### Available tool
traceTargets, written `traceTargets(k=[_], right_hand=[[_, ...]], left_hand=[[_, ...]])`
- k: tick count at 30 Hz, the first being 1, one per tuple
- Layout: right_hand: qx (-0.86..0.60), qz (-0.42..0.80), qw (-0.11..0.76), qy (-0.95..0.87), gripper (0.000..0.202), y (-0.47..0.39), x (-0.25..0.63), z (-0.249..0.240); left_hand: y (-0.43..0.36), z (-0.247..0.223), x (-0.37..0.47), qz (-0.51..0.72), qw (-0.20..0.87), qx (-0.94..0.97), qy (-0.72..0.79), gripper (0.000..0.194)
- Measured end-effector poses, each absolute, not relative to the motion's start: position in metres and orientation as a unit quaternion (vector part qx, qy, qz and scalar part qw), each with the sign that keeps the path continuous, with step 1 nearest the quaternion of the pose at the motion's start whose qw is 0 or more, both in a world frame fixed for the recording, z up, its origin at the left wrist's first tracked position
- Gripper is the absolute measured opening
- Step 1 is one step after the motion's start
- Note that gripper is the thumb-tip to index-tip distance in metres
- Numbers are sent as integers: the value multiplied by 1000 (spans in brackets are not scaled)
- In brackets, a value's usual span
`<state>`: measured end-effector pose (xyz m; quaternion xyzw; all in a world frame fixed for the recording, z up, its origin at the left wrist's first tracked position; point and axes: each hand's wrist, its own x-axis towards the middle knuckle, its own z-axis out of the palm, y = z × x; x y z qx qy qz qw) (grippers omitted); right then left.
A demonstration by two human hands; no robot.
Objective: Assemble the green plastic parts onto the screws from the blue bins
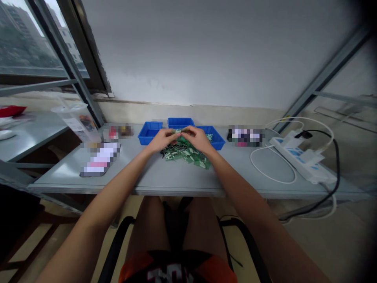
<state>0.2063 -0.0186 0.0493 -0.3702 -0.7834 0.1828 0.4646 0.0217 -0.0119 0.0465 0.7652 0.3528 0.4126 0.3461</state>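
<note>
Left hand (163, 140) and right hand (196, 138) pinch a small packet (177, 130); the green pile (188, 154) lies below, nearside, between both.

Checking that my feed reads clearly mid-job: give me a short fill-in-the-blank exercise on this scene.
1. The left hand and right hand are over a pile that is mostly ____ in colour.
2. Counting them all, there are ____ blue trays.
3. The power strip lies toward the picture's ____ edge.

Missing words: green; three; right.
</note>
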Motion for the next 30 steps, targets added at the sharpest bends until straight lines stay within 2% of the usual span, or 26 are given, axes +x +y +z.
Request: traceTargets(k=[9, 17, 24, 30], right_hand=[[-359, 201, 443, -797, 20, -16, 210, 48], [-384, 192, 426, -796, 23, -15, 210, 46], [-389, 194, 452, -779, 17, -15, 210, 49], [-391, 176, 459, -778, 18, -16, 210, 50]], left_hand=[[-10, 45, 21, 429, 354, 752, 354, 27], [-7, 45, 20, 420, 376, 749, 350, 26], [-5, 43, 19, 402, 427, 741, 327, 35], [-7, 45, 20, 402, 424, 752, 305, 36]])
